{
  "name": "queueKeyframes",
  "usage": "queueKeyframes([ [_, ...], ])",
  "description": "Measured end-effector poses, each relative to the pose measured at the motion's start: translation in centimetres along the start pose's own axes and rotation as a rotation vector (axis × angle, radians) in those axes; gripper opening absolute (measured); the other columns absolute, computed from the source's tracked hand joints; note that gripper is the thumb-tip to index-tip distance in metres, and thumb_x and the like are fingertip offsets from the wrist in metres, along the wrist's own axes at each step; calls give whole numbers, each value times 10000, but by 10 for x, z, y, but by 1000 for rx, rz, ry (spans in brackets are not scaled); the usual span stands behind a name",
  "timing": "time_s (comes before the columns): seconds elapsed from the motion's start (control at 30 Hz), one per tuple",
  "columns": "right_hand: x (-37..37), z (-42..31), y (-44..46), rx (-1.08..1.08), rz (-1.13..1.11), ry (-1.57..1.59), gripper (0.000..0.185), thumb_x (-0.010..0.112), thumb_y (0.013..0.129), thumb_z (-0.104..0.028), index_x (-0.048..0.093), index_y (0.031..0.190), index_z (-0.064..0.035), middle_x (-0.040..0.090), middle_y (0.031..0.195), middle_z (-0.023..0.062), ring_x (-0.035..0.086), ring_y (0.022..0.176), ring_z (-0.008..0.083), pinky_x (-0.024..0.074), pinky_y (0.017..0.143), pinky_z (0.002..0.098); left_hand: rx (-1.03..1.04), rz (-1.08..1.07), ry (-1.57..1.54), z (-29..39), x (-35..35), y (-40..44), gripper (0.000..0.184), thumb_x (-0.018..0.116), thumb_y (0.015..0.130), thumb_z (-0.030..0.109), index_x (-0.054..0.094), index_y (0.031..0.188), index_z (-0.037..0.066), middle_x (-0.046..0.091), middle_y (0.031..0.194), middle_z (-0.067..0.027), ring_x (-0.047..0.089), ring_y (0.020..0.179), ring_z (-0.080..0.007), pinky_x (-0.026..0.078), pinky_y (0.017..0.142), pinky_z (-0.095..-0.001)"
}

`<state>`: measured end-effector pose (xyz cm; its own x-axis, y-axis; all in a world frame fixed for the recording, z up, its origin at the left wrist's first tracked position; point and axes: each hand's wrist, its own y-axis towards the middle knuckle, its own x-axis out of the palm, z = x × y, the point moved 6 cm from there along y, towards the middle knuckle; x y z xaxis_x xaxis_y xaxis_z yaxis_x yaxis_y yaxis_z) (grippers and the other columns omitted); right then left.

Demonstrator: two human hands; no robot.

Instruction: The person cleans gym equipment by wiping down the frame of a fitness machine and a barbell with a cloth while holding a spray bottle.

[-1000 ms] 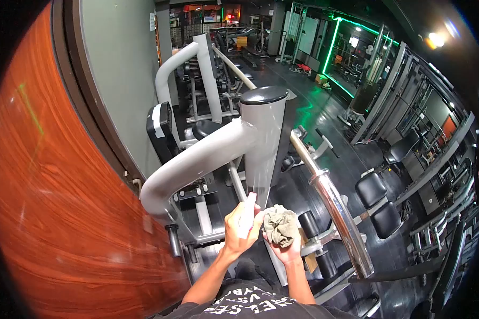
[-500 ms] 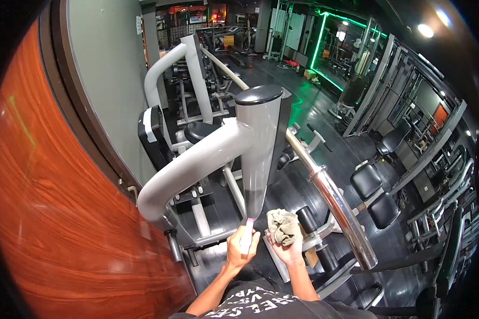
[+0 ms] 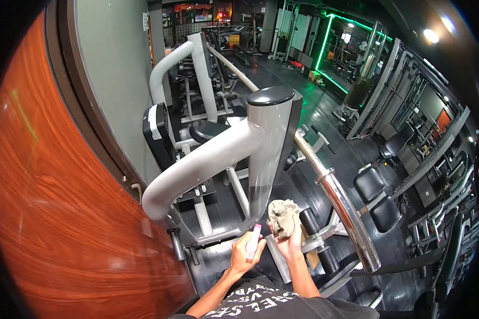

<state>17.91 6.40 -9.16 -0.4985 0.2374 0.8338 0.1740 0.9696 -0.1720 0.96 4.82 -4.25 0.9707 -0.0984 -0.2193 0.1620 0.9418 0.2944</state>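
Observation:
My left hand (image 3: 242, 252) is closed around a slim pale pink-and-white object (image 3: 254, 242), whose pinkish end points up; its exact kind I cannot make out. A crumpled, dirty beige cloth (image 3: 283, 217) lies in my right hand (image 3: 289, 245), with the thumb and fingers around its lower part. Just beyond both hands rises the thick grey upright (image 3: 264, 138) of a bench rack, capped in black. From it a curved grey tube (image 3: 202, 154) bends down to the left. Neither hand appears to touch the frame.
A barbell with a shiny sleeve (image 3: 348, 220) slants past on the right. A glossy wood-grain panel (image 3: 90, 202) stands close on the left. Padded benches (image 3: 370, 183) and racks fill the right side. Black flooring (image 3: 303, 90) runs toward more machines at the back.
The pink-and-white object has tilted slightly to the right in my left hand. My right hand has raised and turned the cloth a little. The view has shifted slightly.

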Motion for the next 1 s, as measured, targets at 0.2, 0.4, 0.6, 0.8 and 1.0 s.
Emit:
queueKeyframes([
  [0.2,85,-60,49,-616,24,-469,422,520,998,-283,437,1343,-55,560,1264,100,570,1118,208,459,954,354,222,-25,-33,22,-9,3,171,732,796,83,650,928,12,640,731,-66,592,580,-126,479,573,-278],
  [0.4,244,-127,80,-1571,-62,-1295,574,674,821,-62,439,1333,47,470,1344,264,452,1262,404,344,1080,425,370,-243,56,24,-8,-5,174,730,768,24,647,916,-14,673,832,-122,682,761,-250,538,718,-333],
  [0.6,195,-88,109,-1597,-58,-1498,631,542,740,55,449,1364,25,447,1367,322,451,1264,468,390,1058,462,324,-219,12,14,-21,-5,204,727,788,51,632,952,-24,661,844,-131,666,731,-265,529,661,-329],
  [0.8,62,-46,127,-1098,-53,-1598,570,521,806,13,443,1370,34,481,1358,290,464,1273,427,400,1058,431,265,-67,31,26,-36,3,177,674,803,40,625,961,-23,662,805,-118,661,691,-210,520,655,-311],
  [1.0,177,-118,84,-1421,-82,-1178,514,522,880,-39,418,1378,33,459,1381,276,438,1295,421,347,1080,436,205,-133,-14,18,-29,14,186,720,791,43,650,955,-12,667,833,-111,658,687,-202,519,654,-298],
])
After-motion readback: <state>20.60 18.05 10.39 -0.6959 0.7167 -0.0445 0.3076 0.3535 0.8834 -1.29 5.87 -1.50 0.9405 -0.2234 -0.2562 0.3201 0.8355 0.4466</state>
